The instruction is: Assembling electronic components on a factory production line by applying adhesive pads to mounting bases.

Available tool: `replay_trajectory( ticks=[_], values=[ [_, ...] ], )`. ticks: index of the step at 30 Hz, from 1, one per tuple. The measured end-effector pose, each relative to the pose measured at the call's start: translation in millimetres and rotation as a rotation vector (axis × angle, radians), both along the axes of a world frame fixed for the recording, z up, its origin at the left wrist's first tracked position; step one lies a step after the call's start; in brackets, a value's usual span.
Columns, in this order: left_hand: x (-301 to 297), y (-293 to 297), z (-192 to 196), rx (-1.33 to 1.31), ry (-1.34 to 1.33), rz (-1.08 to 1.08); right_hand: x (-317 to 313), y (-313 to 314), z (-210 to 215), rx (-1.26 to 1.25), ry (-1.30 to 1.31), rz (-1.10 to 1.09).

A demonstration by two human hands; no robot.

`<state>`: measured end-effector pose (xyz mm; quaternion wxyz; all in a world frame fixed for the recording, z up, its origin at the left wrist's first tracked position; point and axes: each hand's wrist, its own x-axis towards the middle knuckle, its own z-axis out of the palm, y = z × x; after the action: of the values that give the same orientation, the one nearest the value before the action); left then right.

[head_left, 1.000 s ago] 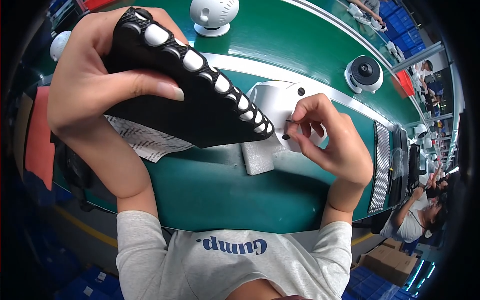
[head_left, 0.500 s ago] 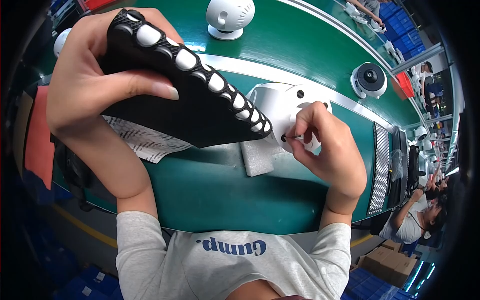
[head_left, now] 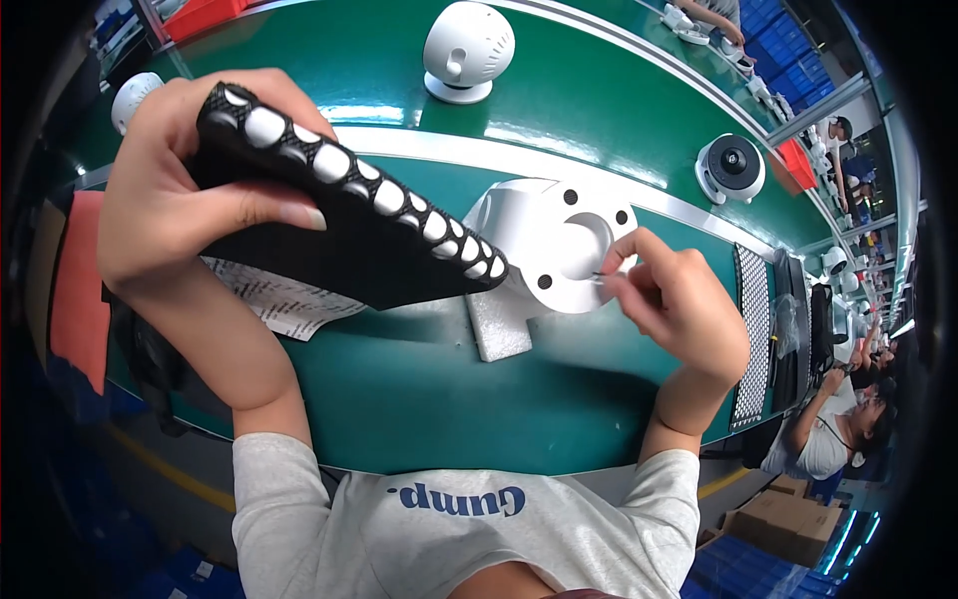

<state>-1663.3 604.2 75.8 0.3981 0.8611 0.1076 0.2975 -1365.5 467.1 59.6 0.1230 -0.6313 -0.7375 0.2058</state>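
My left hand [head_left: 200,210] grips a black sheet [head_left: 299,240], thumb on its plain dark face. Along the sheet's bent upper edge run rows of white round spots. Beside the sheet's lower right tip lies a white rounded device [head_left: 519,215], its round base with a central hollow facing me. Three black round dots show on the base's rim, among them the lower left dot [head_left: 545,282]. My right hand [head_left: 679,299] is pinched closed by the rim's right side; a tiny thin thing shows at the fingertips, too small to name. A pale foam block [head_left: 501,334] sits under the device.
Across the green bench stand a white camera-like device [head_left: 469,52] and one with a black front [head_left: 733,168]. A printed paper [head_left: 284,299] lies under my left arm. A spotted sheet [head_left: 750,339] is at the right edge, with other people beyond.
My right hand has moved right, off the lower left dot, which now shows on the base. The black sheet in my left hand has shifted left and slightly down.
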Motion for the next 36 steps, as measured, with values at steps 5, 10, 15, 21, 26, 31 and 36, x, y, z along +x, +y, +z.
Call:
replay_trajectory(
  ticks=[5, 10, 15, 21, 26, 31, 36],
  values=[
    [0, 2, -4, 0.02, 0.038, 0.021, 5, 5, 4, -0.117, 0.087, 0.001],
    [4, 0, -7, 0.005, 0.029, 0.042, 4, 6, -2, -0.121, 0.092, 0.058],
    [8, 5, -11, -0.003, 0.034, 0.029, 7, 9, -7, -0.101, 0.069, 0.054],
    [8, 7, -16, 0.003, 0.063, 0.063, -4, 3, -16, 0.125, -0.169, 0.057],
    [4, 9, -15, -0.054, 0.041, 0.091, -21, -13, -20, 0.283, -0.481, -0.005],
    [-9, 11, -27, -0.086, -0.009, 0.186, -40, -21, -35, 0.42, -0.655, -0.037],
    [-15, 18, -41, -0.064, -0.016, 0.236, -43, -16, -43, 0.364, -0.713, -0.108]
  ],
)
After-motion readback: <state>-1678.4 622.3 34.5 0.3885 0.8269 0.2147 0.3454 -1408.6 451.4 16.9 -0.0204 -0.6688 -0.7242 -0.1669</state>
